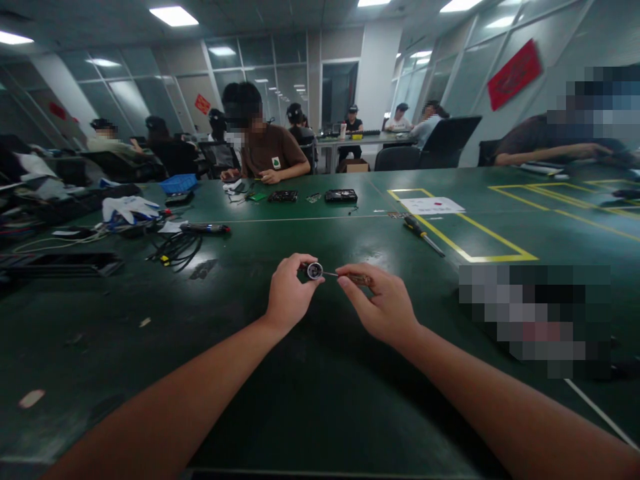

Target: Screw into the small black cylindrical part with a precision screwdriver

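Observation:
Between the thumb and fingers of my left hand (291, 293) is a small round metal-rimmed part (315, 271), its dark open end turned toward me. My right hand (383, 303) grips a small screwdriver (361, 278) by its brownish, see-through handle. The thin shaft points left at the round part, its tip close to the rim; whether they touch I cannot tell. Both hands are above the green table (310, 407).
A larger screwdriver (423, 233) lies beyond my right hand, near a paper sheet (431, 205). On the left are black cables (180, 250), white gloves (129, 210) and a blue bin (179, 183). Across the table a person in a brown shirt (277, 150) handles small parts.

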The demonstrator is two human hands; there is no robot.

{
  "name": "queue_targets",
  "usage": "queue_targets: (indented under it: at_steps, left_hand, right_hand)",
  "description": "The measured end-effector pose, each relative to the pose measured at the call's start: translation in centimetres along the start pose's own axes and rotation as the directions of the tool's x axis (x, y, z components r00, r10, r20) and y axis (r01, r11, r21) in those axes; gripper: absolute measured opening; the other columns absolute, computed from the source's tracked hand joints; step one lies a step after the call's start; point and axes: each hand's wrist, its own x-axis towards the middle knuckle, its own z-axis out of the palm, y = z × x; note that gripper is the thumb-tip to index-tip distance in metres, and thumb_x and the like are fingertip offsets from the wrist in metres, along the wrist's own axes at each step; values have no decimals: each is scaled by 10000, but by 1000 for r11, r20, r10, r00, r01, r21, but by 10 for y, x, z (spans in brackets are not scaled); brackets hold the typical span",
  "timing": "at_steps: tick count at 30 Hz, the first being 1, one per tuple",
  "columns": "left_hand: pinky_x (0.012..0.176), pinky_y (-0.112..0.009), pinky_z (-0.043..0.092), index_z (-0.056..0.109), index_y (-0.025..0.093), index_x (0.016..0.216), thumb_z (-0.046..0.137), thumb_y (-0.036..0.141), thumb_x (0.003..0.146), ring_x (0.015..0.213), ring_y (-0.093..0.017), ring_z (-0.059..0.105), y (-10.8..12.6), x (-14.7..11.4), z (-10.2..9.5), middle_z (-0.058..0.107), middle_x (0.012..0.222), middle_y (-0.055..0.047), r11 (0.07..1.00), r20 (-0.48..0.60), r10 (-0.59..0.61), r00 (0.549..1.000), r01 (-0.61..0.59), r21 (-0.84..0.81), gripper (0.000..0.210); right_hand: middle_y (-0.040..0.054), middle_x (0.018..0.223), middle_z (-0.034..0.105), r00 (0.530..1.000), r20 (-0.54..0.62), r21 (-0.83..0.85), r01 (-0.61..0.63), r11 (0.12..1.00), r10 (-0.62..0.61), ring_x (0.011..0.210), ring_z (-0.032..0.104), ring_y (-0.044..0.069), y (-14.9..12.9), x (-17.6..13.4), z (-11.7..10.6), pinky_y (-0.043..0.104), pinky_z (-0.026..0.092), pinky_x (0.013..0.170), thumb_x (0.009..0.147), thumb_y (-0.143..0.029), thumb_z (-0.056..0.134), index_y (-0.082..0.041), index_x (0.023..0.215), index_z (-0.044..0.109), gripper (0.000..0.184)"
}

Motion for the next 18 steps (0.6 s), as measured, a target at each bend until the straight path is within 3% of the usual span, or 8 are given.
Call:
queue_targets:
  at_steps: [4, 6, 8, 10, 16, 18]
  left_hand:
    - [922, -391, 516, 675, 208, 1019, 838, 70, 736, 985, -216, 669, -2, 2, -1, 727, 1048, -30, 1000, 1, -10, 1000, 10, -17, 354]
    - [917, -388, 519, 676, 206, 1020, 840, 71, 733, 981, -214, 669, -3, 3, -1, 726, 1052, -31, 1000, -3, -7, 1000, 7, 3, 357]
    - [903, -378, 523, 678, 205, 1023, 839, 63, 728, 970, -211, 667, -3, 5, -2, 724, 1050, -31, 999, -9, -1, 1000, 1, 32, 365]
    - [881, -368, 530, 684, 205, 1020, 839, 60, 727, 961, -211, 665, -4, 6, -4, 724, 1041, -32, 998, -2, 8, 1000, -8, 63, 362]
    - [962, -401, 520, 657, 231, 1270, 827, 70, 761, 1062, -233, 654, -7, 7, -15, 707, 1130, -47, 986, 149, 73, 986, -93, 138, 561]
    - [981, -408, 510, 671, 240, 1261, 843, 133, 773, 1086, -242, 642, -9, 5, -19, 682, 1140, -51, 982, 205, 75, 976, -108, 154, 528]
  right_hand:
    - [42, 815, 766, 967, 11, 220, -249, 943, 253, 769, 697, 233, 8, 3, 5, 404, 545, 801, 881, -386, 723, -247, 976, 793, 183]
    - [44, 810, 747, 917, 66, 487, -373, 790, 393, 760, 688, 214, 15, 9, 5, 387, 556, 785, 837, -430, 769, -212, 962, 776, 251]
    - [33, 745, 701, 846, 207, 686, -483, 544, 491, 696, 657, 186, 21, 14, 3, 364, 560, 734, 812, -465, 789, -191, 873, 752, 283]
    - [22, 713, 678, 836, 220, 759, -471, 451, 503, 674, 637, 168, 23, 18, 1, 330, 550, 692, 795, -431, 814, -185, 840, 744, 259]
    - [19, 747, 699, 883, 144, 733, -399, 551, 447, 707, 635, 160, 13, 15, 0, 304, 523, 685, 770, -376, 849, -193, 872, 761, 227]
    - [18, 748, 704, 894, 143, 695, -396, 600, 424, 701, 633, 164, 10, 13, 1, 313, 518, 688, 766, -382, 853, -195, 896, 757, 248]
